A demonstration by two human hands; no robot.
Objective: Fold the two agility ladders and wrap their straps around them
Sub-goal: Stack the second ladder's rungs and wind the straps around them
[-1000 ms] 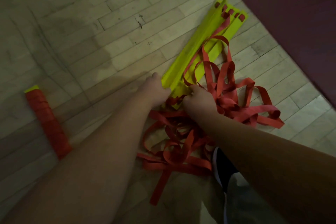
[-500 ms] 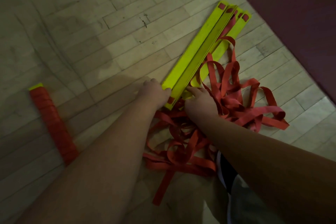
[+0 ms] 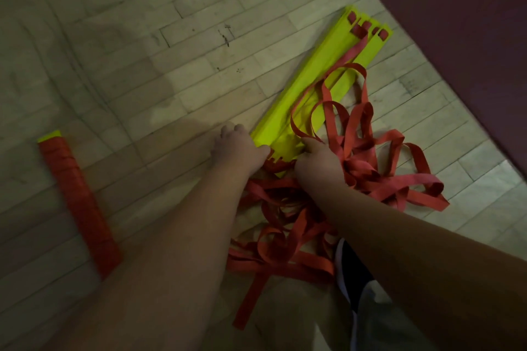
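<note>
A stack of yellow ladder rungs [image 3: 310,85] lies diagonally on the wooden floor, its far end towards the upper right. Loose red straps [image 3: 365,157] are tangled over and beside the stack and spread down towards me. My left hand [image 3: 239,148] grips the near left corner of the stack. At the near right corner my right hand [image 3: 319,159] holds the rungs among the straps. A second ladder [image 3: 77,202], folded and wrapped in red strap with a yellow tip showing, lies on the floor at the left.
A dark maroon mat or wall [image 3: 456,37] runs along the upper right, close to the far end of the rungs. My shoe and trouser leg [image 3: 359,288] are at the bottom right, touching the straps. Bare wooden floor [image 3: 142,51] lies to the upper left.
The rungs have tilted from lying flatter to more bunched together, and the stack's far end has closed up. Both hands stay at the near end.
</note>
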